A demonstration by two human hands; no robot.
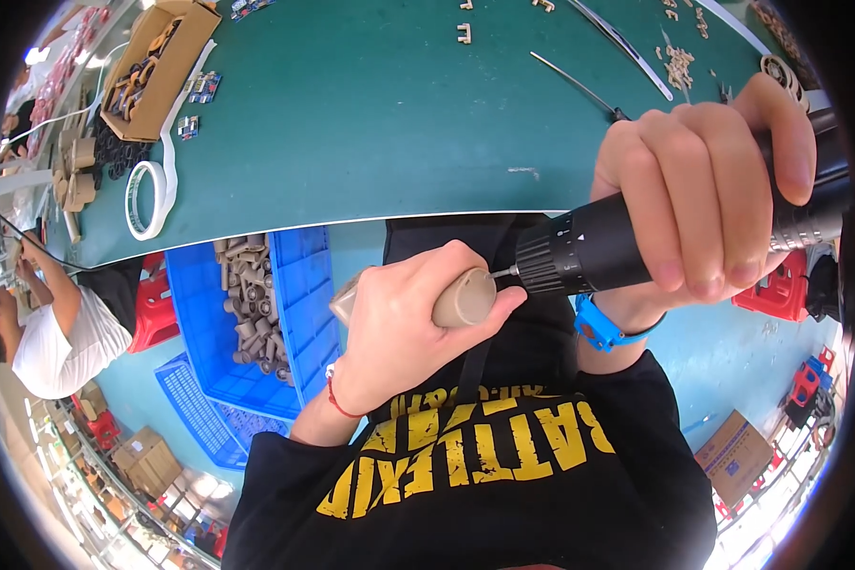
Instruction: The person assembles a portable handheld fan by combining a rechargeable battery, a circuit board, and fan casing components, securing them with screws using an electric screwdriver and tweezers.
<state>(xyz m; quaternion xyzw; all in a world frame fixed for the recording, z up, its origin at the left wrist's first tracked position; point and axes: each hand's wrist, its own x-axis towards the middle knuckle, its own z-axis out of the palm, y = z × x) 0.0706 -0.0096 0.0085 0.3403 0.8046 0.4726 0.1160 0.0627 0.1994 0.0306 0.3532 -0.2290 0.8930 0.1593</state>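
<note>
My left hand (pixel 389 318) is wrapped around a tan plastic part (pixel 465 299) with a rounded end, held in front of my chest beyond the bench edge. Part of its body pokes out on the far side of my fingers. A black electric screwdriver (pixel 594 249) lies sideways in the grip of my right hand (pixel 698 195). Its thin bit points left and reaches the rounded end of the part. Whether the tip is seated in a screw is too small to tell.
A green workbench (pixel 370 114) bears tweezers (pixel 627 49), a thin hand screwdriver (pixel 579 85), a tape roll (pixel 133 214), and a cardboard box (pixel 182 71) of parts. Below it at left stands a blue crate (pixel 304 313) holding several tan parts (pixel 252 313). Another person (pixel 66 337) sits at far left.
</note>
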